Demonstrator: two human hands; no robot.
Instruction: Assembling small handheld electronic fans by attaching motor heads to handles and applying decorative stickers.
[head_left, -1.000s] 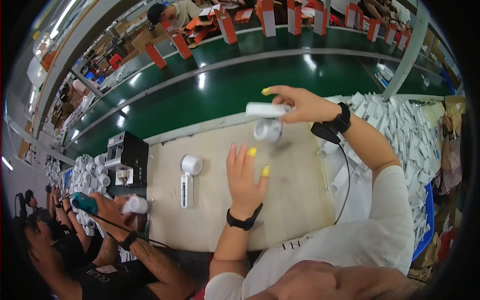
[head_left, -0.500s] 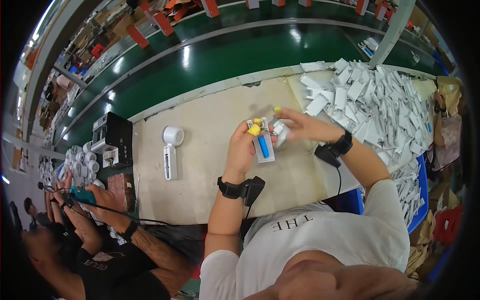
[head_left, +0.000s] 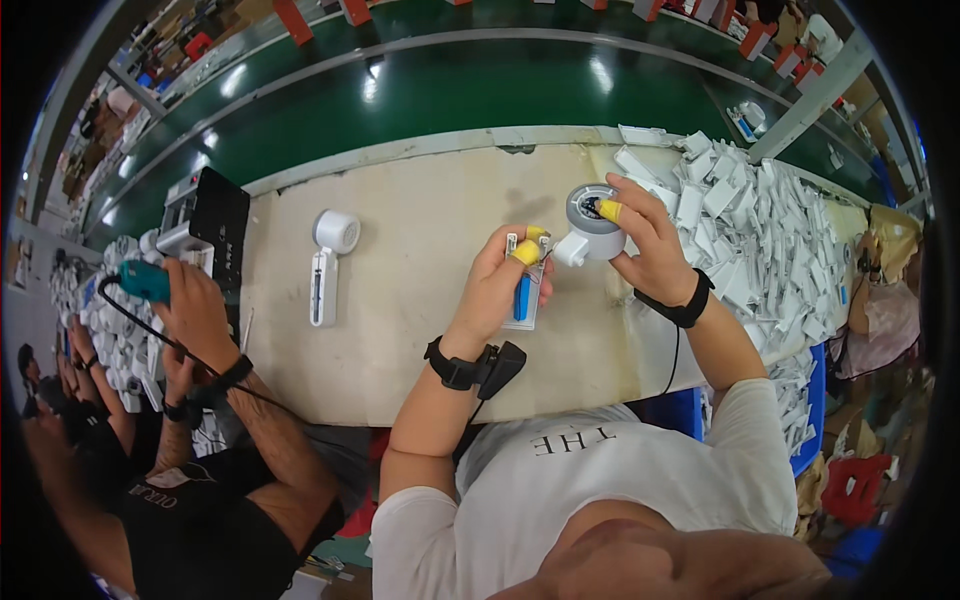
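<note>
My left hand [head_left: 490,290] grips a white plastic handle shell [head_left: 515,323], thumb and fingers pressed on its upper end. A blue cylinder, apparently a battery [head_left: 522,297], lies lengthwise in the shell. Held in my right hand [head_left: 655,245] is a round white-and-grey housing [head_left: 597,243] with a short white neck. Its open, ringed face shows, and a fingertip reaches into the middle. The neck is close to the top of the shell; whether they touch I cannot tell. Yellow covers wrap some fingertips on both hands.
A white device with a round head [head_left: 337,232] lies left on the table [head_left: 430,260]. White shells [head_left: 740,225] are heaped at right, above a blue bin [head_left: 812,410]. A black machine [head_left: 215,225] stands at left, where a co-worker's hand holds a teal tool [head_left: 145,282]. Beyond runs a green conveyor [head_left: 480,95].
My right hand has moved up and slightly right, turning the round housing so its open face shows. My left hand still holds the shell. The co-worker's teal tool has risen.
</note>
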